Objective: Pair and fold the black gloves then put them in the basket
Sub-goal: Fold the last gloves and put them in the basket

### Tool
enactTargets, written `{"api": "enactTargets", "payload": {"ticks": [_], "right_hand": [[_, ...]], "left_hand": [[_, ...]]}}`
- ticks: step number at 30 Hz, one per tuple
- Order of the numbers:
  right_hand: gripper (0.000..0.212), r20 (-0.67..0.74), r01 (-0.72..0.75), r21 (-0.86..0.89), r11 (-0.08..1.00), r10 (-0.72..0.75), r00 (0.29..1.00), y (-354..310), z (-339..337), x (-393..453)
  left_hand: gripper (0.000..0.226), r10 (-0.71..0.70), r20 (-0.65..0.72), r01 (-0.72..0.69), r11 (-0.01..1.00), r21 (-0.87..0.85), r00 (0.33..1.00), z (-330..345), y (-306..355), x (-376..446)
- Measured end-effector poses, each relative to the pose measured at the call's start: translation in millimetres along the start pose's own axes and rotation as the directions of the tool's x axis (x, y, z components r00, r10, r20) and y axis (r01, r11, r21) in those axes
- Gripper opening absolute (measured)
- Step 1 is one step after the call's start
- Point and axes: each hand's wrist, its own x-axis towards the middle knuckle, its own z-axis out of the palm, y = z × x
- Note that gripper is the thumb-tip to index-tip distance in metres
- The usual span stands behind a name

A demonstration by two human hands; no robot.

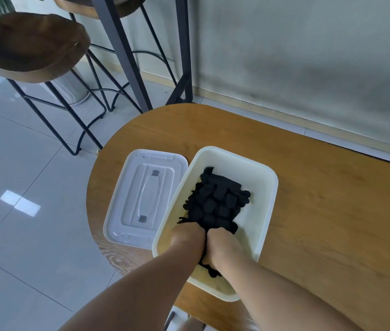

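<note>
Both hands are down inside the cream basket (264, 211), side by side and touching. Left hand (185, 240) and right hand (222, 249) grip the black gloves (218, 201) there. Beside it lies a white lid (141, 199) on the wooden table (332, 199).

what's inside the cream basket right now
Folded black gloves fill the middle of the basket, with the left hand and right hand in on them. The fingers are hidden.

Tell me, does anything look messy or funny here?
Nothing much. The gloves lie in the basket under both hands; one black bit hangs over its near rim. The lid sits beside it.
</note>
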Motion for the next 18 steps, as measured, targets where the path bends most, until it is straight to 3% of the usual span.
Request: {"api": "enactTargets", "payload": {"ticks": [6, 8, 10, 12, 14, 16, 18], "right_hand": [[0.025, 0.082, 0.057, -0.012, 0.998, -0.056, 0.995, 0.1, -38.6, -24.2], [0.030, -0.005, 0.067, 0.010, 0.998, -0.067, 0.998, 3.3, -62.8, -35.4], [0.034, -0.123, 0.096, 0.007, 0.995, -0.095, 0.988, 2.4, -89.7, -47.0], [0.041, -0.243, 0.159, 0.008, 0.987, -0.153, 0.958, -5.4, -114.1, -60.1], [0.045, -0.377, 0.259, 0.111, 0.960, -0.200, 0.904, -19.9, -131.8, -71.2], [0.044, -0.457, 0.386, 0.223, 0.895, -0.253, 0.853, -39.0, -143.2, -76.0], [0.041, -0.472, 0.486, 0.211, 0.848, -0.347, 0.810, -60.5, -150.6, -70.3]], "left_hand": [[0.017, -0.021, 0.004, 0.021, 0.991, -0.132, 1.000, -27.2, -2.2, -26.5], [0.015, -0.036, -0.129, -0.001, 0.962, -0.273, 0.991, -45.6, -7.7, -41.1], [0.026, -0.138, -0.316, -0.044, 0.862, -0.505, 0.939, -63.9, -16.1, -59.8], [0.041, -0.328, -0.390, -0.131, 0.597, -0.792, 0.860, -76.8, -23.7, -76.5], [0.049, -0.493, -0.313, -0.221, 0.235, -0.946, 0.812, -85.7, -29.3, -88.9], [0.047, -0.575, -0.172, -0.278, -0.101, -0.955, 0.800, -89.9, -36.1, -93.5], [0.042, -0.604, -0.045, -0.313, -0.346, -0.885, 0.796, -86.7, -47.5, -92.4]]}}
